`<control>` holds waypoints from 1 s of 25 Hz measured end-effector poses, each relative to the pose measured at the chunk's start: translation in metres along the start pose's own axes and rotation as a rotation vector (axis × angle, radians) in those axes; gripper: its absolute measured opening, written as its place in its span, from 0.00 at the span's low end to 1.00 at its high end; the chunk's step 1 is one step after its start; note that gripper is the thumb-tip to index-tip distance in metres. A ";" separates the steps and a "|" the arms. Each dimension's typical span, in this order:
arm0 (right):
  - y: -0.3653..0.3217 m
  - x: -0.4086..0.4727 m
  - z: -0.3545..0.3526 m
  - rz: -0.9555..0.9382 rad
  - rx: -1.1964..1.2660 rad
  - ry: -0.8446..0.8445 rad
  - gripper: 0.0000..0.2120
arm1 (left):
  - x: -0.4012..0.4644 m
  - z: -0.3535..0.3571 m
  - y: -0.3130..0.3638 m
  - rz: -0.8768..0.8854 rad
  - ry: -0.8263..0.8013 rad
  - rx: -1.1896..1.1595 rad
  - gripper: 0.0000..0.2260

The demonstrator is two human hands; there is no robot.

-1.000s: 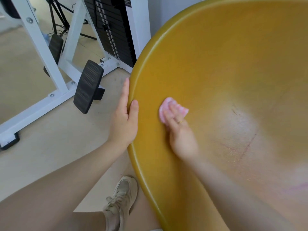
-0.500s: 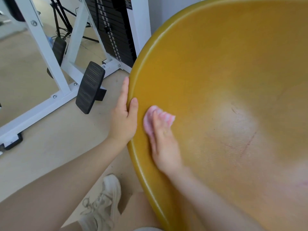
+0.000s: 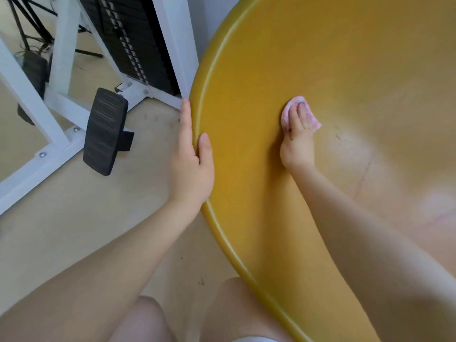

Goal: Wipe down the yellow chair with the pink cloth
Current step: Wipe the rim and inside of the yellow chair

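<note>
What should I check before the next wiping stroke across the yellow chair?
1. Pink cloth under the right hand, fingers pressing it flat on the shell: ok.
2. Left hand steadying the yellow chair at its rim, thumb inside, fingers along the outer edge: ok.
3. Path toward the scuffed, streaked centre free of objects: ok.
4. Streaks in the centre wiped off: not ok, marks visible.
5. Cloth damp or clean enough: cannot tell.
6. Black footplate of the white gym frame apart from the chair: ok.
</note>
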State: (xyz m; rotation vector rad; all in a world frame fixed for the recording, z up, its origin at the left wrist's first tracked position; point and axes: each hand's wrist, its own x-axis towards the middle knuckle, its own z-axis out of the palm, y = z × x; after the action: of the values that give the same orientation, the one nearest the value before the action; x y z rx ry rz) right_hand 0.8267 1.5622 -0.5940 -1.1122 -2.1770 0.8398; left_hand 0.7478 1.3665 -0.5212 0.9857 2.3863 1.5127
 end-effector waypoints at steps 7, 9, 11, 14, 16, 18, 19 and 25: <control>-0.036 -0.145 0.014 -0.363 0.048 -0.282 0.25 | 0.000 -0.004 0.002 0.158 0.041 0.224 0.25; -0.026 -0.125 0.009 -0.354 -0.008 -0.247 0.23 | 0.002 -0.003 -0.002 0.350 0.072 0.556 0.25; -0.007 -0.088 0.010 -0.164 -0.061 -0.160 0.22 | 0.005 -0.005 -0.007 0.513 -0.014 0.827 0.25; 0.010 -0.039 0.008 0.197 -0.103 0.000 0.25 | 0.008 -0.007 -0.003 0.689 -0.131 1.063 0.26; -0.006 -0.045 0.013 0.247 -0.093 0.067 0.27 | 0.009 -0.009 0.007 0.723 -0.307 1.249 0.27; -0.027 -0.083 0.022 0.173 -0.006 -0.010 0.22 | 0.011 -0.006 0.011 0.735 -0.490 1.296 0.30; -0.039 -0.110 0.023 0.127 0.033 -0.061 0.22 | 0.013 -0.003 0.013 0.731 -0.567 1.295 0.33; -0.046 -0.167 0.013 -0.003 0.043 -0.165 0.21 | 0.028 0.011 0.023 0.783 -0.900 1.441 0.54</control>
State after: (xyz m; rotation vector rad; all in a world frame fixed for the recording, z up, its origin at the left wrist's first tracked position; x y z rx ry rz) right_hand 0.8797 1.3971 -0.6000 -1.0509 -2.2817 1.0030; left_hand 0.7412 1.3977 -0.5012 2.2428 2.0543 -0.9424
